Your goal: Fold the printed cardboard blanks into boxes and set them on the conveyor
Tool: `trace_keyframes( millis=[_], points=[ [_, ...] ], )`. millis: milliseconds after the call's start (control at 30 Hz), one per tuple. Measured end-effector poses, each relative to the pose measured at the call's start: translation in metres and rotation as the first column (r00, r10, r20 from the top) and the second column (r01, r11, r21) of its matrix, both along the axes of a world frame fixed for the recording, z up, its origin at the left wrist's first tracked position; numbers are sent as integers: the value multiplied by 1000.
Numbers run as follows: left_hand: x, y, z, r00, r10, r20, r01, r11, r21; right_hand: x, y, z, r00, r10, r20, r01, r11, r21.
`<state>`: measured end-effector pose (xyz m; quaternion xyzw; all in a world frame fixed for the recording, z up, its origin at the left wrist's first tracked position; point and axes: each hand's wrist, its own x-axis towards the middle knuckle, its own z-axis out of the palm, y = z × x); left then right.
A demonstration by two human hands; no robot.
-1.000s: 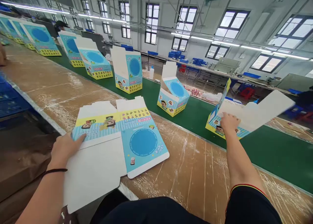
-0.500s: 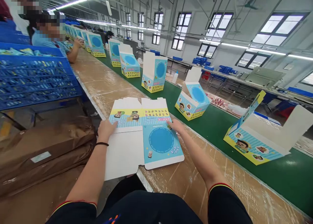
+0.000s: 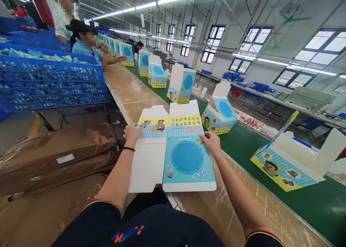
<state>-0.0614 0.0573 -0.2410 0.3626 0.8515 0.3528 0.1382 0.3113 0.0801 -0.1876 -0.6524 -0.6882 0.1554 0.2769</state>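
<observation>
One die-cut paperboard carton blank (image 3: 187,157) lies flat, printed side up, on the film-covered tabletop (image 3: 238,203) in the head view, its white unprinted panel seemingly hanging past the near edge; left hand (image 3: 132,133) sits open, palm down, fingers spread on the yellow printed strip; black wristband (image 3: 128,149) on that wrist; right hand (image 3: 212,142) sits open at the blue panel's upper right corner, fingertips on the card; neither hand pinches or grips; card looks light, stiff across panels but quick to hinge at score lines, prob. slippery on film; best held w/ flat palms either side of a score, not by thin flaps, which could crease; green conveyor belt (image 3: 310,182) to the right carries erected printed cartons (image 3: 180,85); blue plastic crate (image 3: 51,83) at left; co-worker in blue shirt (image 3: 86,45) further down.
</observation>
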Motion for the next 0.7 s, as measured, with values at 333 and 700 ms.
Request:
trace_keyframes(
  millis=[333,700],
  points=[
    [12,-5,6,998,-59,-36,54,989,-140,-18,7,-36,980,64,189,-29,983,-182],
    [14,2,-1,984,-163,-73,157,984,-80,-25,12,-46,965,27,260,47,960,-275]
  ],
)
